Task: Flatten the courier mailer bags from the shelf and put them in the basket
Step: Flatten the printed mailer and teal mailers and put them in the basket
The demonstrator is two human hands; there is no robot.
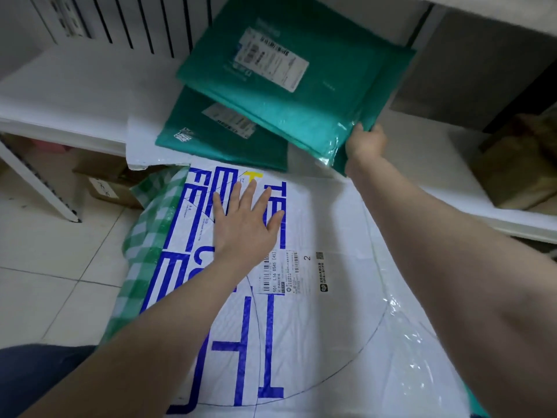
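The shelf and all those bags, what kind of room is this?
Probably a parcel storeroom or mail room: teal mailer bags with shipping labels lie on a white shelf, a big white mailer is being flattened, and cardboard boxes sit underneath.

white mailer (pixel 316 297) | label (pixel 278 273): "501 L16 DS45 [45]" (beside: "2")

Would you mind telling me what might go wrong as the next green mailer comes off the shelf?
1. The right hand grips only a corner of the upper green mailer; it may slip or crumple.
2. The lower green mailer lies partly beneath it and could be dragged off the shelf.
3. The left hand alone presses the white mailer; its glossy plastic might slide.
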